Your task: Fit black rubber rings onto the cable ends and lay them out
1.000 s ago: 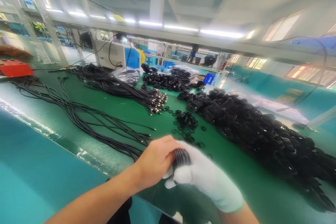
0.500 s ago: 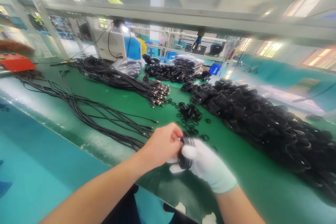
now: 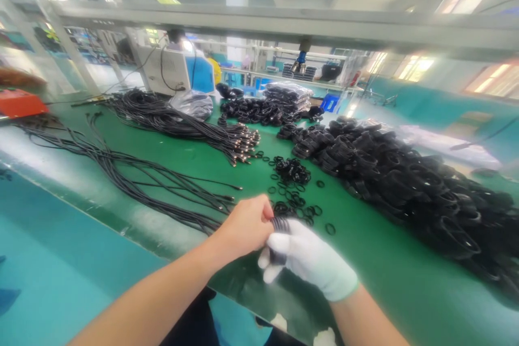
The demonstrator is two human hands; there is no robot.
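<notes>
A coil of black cable (image 3: 280, 224) is held low over the green table (image 3: 360, 259), near its front edge. My right hand (image 3: 306, 251), in a white glove, wraps around the coil from the right, its thumb lying across the turns. Bare and closed, my left hand (image 3: 246, 227) grips the coil's left side; its fingertips are partly hidden behind the knuckles. Just beyond both hands lie small black rings (image 3: 292, 172), some heaped and some scattered. Long loose black cables (image 3: 162, 178) stretch left from beside my left hand.
A thick bundle of black cables (image 3: 174, 124) with metal ends lies further back. On the right rises a large heap of black coils (image 3: 389, 173). Behind are a clear plastic bag (image 3: 192, 105), a grey-and-blue machine (image 3: 170, 73) and stacked packets (image 3: 287, 96). A red box (image 3: 22, 104) stands far left.
The coil has turned and shifted slightly left in my hands, with the gloved fingers further around it. More loose rings show beyond it. The whole view has moved slightly.
</notes>
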